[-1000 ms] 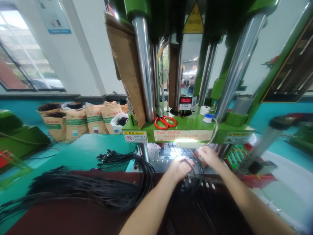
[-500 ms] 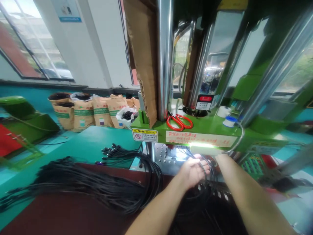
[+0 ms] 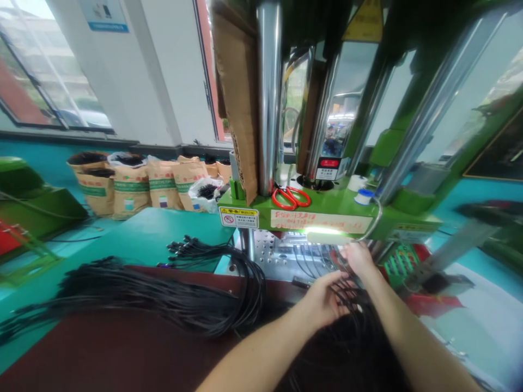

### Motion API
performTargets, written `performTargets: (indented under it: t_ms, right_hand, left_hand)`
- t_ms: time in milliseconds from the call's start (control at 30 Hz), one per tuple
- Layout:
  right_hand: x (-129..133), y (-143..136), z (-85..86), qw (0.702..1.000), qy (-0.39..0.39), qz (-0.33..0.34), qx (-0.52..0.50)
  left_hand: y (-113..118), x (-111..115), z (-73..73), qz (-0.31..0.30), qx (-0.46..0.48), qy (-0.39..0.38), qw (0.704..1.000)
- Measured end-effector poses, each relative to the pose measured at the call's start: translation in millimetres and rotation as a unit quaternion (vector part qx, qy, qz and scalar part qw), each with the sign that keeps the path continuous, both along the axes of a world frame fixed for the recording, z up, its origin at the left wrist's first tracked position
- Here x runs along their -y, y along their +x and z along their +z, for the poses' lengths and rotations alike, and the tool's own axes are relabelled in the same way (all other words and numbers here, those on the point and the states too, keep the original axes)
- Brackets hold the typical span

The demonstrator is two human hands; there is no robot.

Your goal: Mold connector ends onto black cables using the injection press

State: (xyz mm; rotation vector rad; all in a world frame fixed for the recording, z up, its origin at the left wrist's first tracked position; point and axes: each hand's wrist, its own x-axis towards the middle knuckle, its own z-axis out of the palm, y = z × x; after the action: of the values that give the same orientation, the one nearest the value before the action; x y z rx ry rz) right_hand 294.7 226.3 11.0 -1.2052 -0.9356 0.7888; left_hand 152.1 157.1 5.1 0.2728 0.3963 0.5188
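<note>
Below the lit front edge of the green machine (image 3: 400,223), black cables (image 3: 305,262) run from its metal plate (image 3: 265,251) toward me. My left hand (image 3: 327,299) is curled around several of these cables, palm side partly showing. Farther right and a little higher, my right hand (image 3: 356,258) is closed at the cables near the plate's right side; what its fingertips pinch is too small to make out. A large bundle of black cables (image 3: 155,302) lies at the left on the dark red surface (image 3: 122,348), its connector ends (image 3: 183,247) pointing left.
Red-handled scissors (image 3: 291,198) and a blue-and-white spool (image 3: 363,196) rest on the machine's green ledge. Cardboard (image 3: 241,98) stands beside a steel column (image 3: 269,98). Paper sacks (image 3: 131,190) stand behind the teal table (image 3: 183,220). A lamp (image 3: 329,238) hangs above my hands.
The view has turned slightly right. My right hand has come out from behind the lamp's end and now shows beside the cables. My left hand has lowered, its fingers curled more around the cables.
</note>
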Motion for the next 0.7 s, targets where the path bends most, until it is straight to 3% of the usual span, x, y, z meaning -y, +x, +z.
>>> performTargets:
  t_ms: [133, 300, 500, 700]
  right_hand:
    - [39.4, -0.6, 7.1, 1.000, 0.008, 0.006, -0.020]
    - [75.0, -10.0, 21.3, 0.998, 0.039, -0.026, -0.042]
    - [88.2, -26.6, 21.5, 0.992, 0.055, -0.082, -0.081]
    - [95.1, -34.9, 22.0, 0.990, 0.054, -0.078, -0.107]
  left_hand:
    - [7.9, 28.3, 3.2, 0.036, 0.069, 0.015, 0.997]
    - [7.6, 58.6, 10.6, 0.063, 0.049, 0.022, 0.997]
    - [-13.2, 86.1, 10.9, 0.056, 0.010, 0.042, 0.997]
    - [-47.4, 110.4, 10.9, 0.041, 0.019, 0.050, 0.998]
